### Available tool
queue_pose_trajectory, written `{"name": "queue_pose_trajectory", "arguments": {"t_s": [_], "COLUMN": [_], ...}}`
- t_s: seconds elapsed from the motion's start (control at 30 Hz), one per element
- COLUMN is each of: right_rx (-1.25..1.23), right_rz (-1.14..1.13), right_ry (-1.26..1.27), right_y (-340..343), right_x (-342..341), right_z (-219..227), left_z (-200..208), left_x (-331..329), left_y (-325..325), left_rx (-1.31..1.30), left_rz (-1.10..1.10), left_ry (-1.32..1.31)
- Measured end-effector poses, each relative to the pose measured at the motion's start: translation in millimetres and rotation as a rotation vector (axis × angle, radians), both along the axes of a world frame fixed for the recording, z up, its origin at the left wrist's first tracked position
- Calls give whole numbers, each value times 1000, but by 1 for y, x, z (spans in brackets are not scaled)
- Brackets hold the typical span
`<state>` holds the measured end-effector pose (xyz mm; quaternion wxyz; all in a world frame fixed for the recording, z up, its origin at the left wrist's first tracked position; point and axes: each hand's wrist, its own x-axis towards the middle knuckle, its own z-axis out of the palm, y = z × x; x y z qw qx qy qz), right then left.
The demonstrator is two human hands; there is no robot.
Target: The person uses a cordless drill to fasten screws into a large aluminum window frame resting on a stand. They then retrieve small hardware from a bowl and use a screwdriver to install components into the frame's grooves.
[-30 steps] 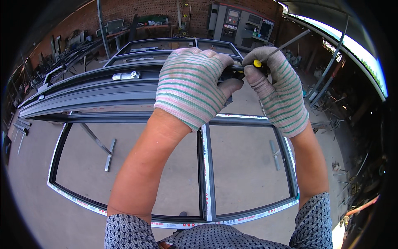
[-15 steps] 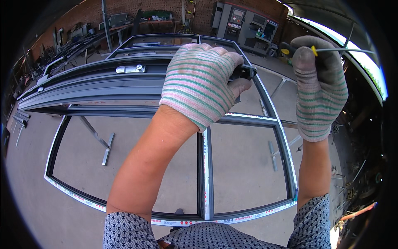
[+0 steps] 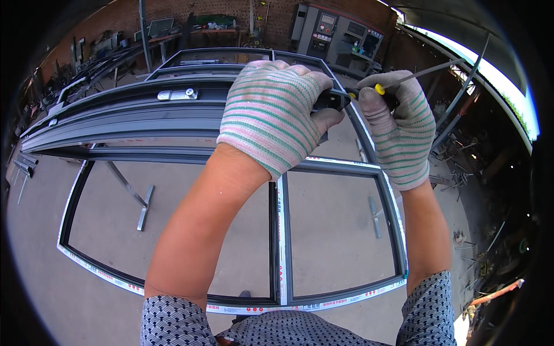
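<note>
My left hand [image 3: 274, 118], in a striped knit glove, is closed round the right end of a dark grey metal window sash [image 3: 127, 119]. A small black piece [image 3: 330, 102] shows between its thumb and fingers; the glove hides most of it. A silver metal fitting [image 3: 178, 94] sits on the sash. My right hand [image 3: 404, 130], gloved alike, grips a screwdriver [image 3: 427, 73] with a yellow-and-black handle. Its shaft points up to the right, while the handle's butt is close to the black piece; I cannot tell whether they touch. Below lies a large window frame [image 3: 281, 230] edged with printed white film.
Metal legs [image 3: 146, 207] stand on the concrete floor under the frame. At the back are a grey machine cabinet [image 3: 340, 37] and a cluttered workbench [image 3: 213, 32]. Metal profiles [image 3: 101, 72] are piled at the left, and dark clutter [image 3: 490, 167] lines the right side.
My right hand has moved left and slightly down, bringing the screwdriver's handle close to the black piece. The shaft has tilted upward. My left hand keeps its hold on the sash.
</note>
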<state>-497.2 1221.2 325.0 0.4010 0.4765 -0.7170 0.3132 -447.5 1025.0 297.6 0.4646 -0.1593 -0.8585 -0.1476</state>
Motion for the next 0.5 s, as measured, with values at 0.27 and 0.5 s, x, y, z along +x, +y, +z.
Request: {"name": "queue_pose_trajectory", "arguments": {"t_s": [0.27, 0.5], "right_rx": [21, -3], "right_rz": [-80, 67], "right_ry": [-35, 24], "right_y": [3, -1], "right_x": [-17, -6], "right_z": [-10, -5], "left_z": [0, -5], "left_x": [-6, -6], "left_y": [3, 0], "left_rx": [0, -20], "left_rz": [-12, -3], "left_ry": [47, 48]}}
